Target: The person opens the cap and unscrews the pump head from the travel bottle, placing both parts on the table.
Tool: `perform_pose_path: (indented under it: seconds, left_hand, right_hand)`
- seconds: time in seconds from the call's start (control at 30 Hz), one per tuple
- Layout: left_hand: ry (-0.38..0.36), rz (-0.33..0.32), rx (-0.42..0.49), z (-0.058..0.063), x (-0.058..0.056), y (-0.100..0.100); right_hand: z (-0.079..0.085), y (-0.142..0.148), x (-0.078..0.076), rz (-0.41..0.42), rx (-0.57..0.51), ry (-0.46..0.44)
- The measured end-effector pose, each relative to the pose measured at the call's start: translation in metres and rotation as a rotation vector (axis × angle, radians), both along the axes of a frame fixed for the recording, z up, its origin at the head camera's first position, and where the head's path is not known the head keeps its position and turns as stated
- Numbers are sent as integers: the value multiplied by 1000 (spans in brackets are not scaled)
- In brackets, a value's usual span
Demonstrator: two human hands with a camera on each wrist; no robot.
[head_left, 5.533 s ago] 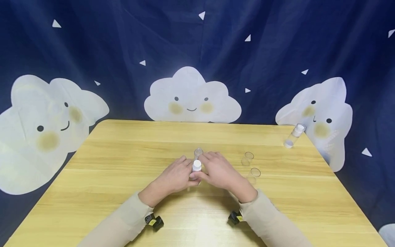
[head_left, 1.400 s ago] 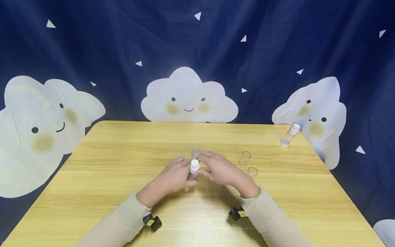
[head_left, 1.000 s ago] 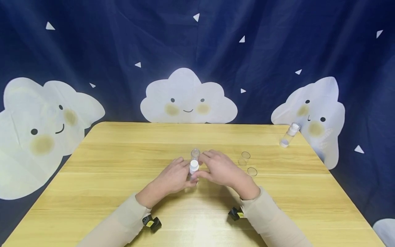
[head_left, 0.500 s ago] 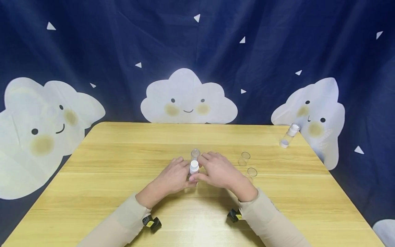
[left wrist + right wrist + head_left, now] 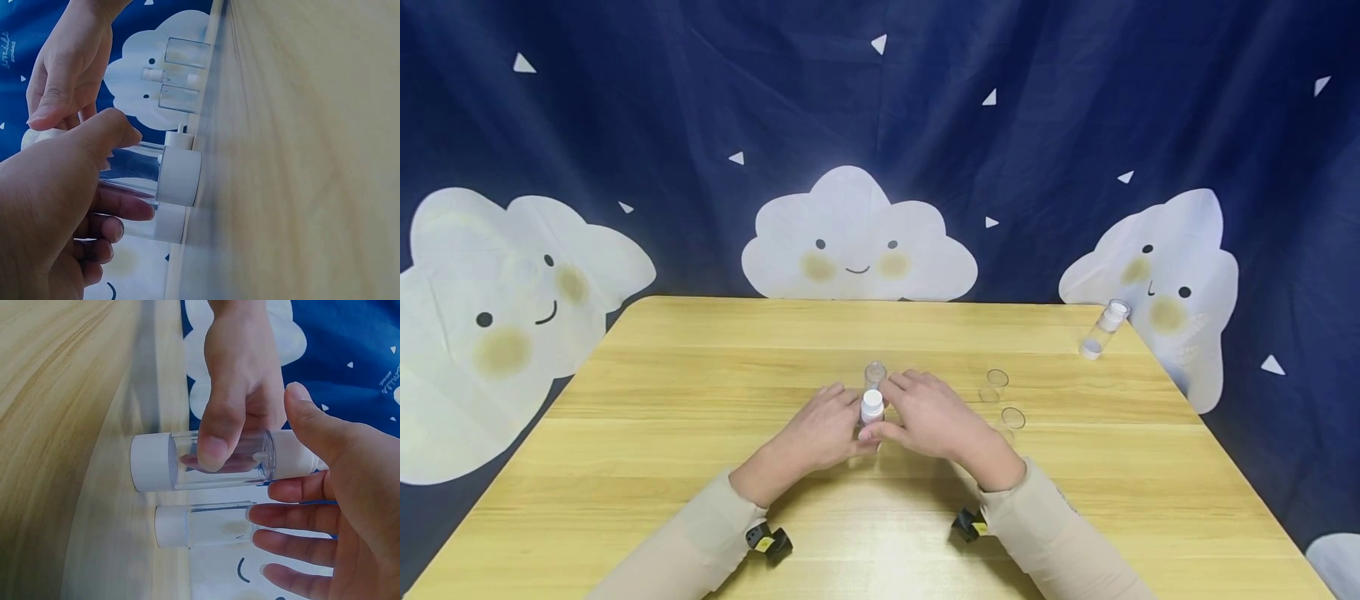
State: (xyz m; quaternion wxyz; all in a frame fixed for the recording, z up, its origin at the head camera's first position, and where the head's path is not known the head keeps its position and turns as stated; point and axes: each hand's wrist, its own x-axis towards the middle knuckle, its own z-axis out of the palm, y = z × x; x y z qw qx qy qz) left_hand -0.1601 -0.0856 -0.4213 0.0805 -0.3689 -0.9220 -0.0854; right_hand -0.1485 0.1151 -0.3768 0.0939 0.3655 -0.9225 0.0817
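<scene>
A clear pump bottle [image 5: 244,478] with a white base and white collar stands upright at the middle of the table. My left hand [image 5: 823,425] grips its clear body, thumb pressed on the near side. My right hand [image 5: 936,417] holds the white collar [image 5: 872,405] at the top between thumb and index finger. In the right wrist view its other fingers are spread out fairly straight. Right behind stands a second clear bottle [image 5: 875,375] with a white base [image 5: 172,526]. A white piece with a thin stem [image 5: 180,136] shows past the held bottle in the left wrist view.
Two clear cylindrical caps, a farther cap [image 5: 994,387] and a nearer cap [image 5: 1012,419], stand right of my right hand. A capped clear bottle with white parts [image 5: 1103,332] stands at the far right corner of the wooden table [image 5: 700,367]. A blue cloud curtain [image 5: 1037,150] hangs behind.
My right thumb has swung leftward round the near side of the collar over the last second. The left hand keeps its grip; bottles and caps stay in place. The head view has shifted slightly.
</scene>
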Motion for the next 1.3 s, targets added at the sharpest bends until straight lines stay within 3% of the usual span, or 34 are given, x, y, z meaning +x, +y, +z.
perform_pose_path:
  seconds: [0.47,0.77,1.3]
  left_hand:
    - [58,-26,29,-2,0,1]
    - [59,-2,30,-1,0,1]
    - [50,11,14,-1,0,1]
  right_hand:
    - [1,0,0,10,-33,-13]
    - [5,6,-2,80,-105,-86]
    - [6,7,-2,71,-84,-100]
